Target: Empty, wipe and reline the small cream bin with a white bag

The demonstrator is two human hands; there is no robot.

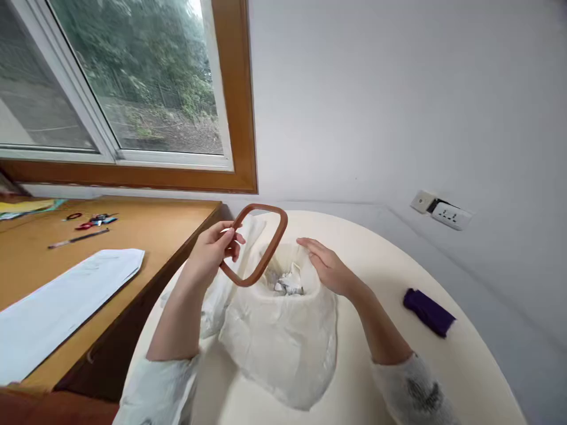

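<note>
My left hand (212, 248) is closed on one side of a brown rounded-rectangular ring (275, 245), which it holds tilted in the air above the table. Below and to the right of the ring stands a small bin lined with a translucent white plastic bag (281, 345). The bag folds out over the rim and drapes down the front, hiding the bin's outside. Crumpled whitish scraps (290, 283) lie inside. My right hand (328, 267) rests against the bag at the bin's right rim, fingers stretched out and holding nothing.
Behind my left forearm lies another clear plastic bag (215, 310) on the round cream table (358, 354). A dark purple roll (429, 311) sits at the right. The wooden desk (168, 230) at left bears papers (75, 295), a pen (78, 238) and scissors (95, 221).
</note>
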